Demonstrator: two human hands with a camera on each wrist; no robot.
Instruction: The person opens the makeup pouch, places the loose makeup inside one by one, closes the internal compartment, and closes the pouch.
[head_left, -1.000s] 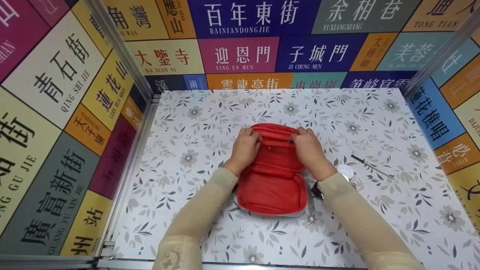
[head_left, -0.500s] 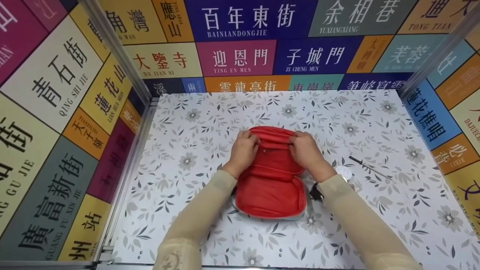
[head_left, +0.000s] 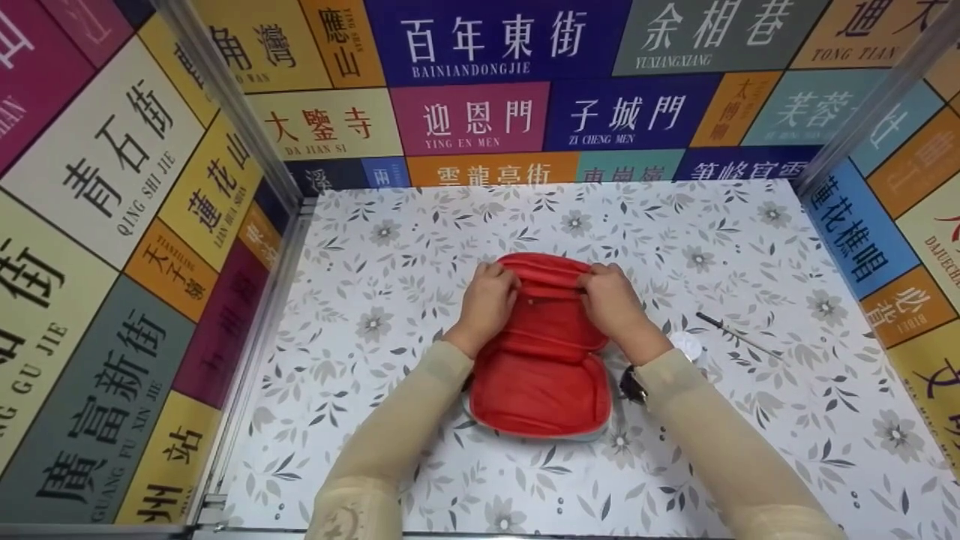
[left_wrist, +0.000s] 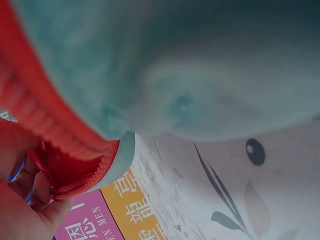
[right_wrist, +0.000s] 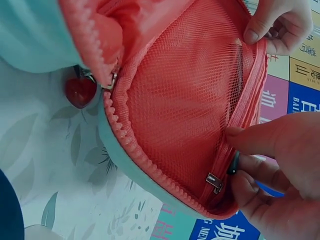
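A zippered pouch (head_left: 540, 390) lies unfolded on the table, red-lined inside and pale teal outside. My left hand (head_left: 491, 300) grips the upper left edge of its raised lid. At the opposite edge, my right hand (head_left: 613, 304) pinches the rim of the lid's mesh pocket (right_wrist: 175, 105), close to the pocket's metal zip pull (right_wrist: 215, 183). Behind the mesh shows a thin, pen-like thing (right_wrist: 239, 65). A small dark piece (right_wrist: 233, 164) sits by the right fingers; its kind is unclear. From the pouch's zip hangs a red heart charm (right_wrist: 81, 92). The lower half holds nothing visible.
Right of the pouch lie a slim dark-and-white pen-like stick (head_left: 739, 335), a round whitish thing (head_left: 686, 346) and a dark object (head_left: 632, 386) partly hidden by the right sleeve. Sign-patterned walls bound the flowered table (head_left: 390, 465) at the back and sides.
The head view has shifted slightly. Both hands keep their hold on the lid, and the pouch stays unfolded in about the same place.
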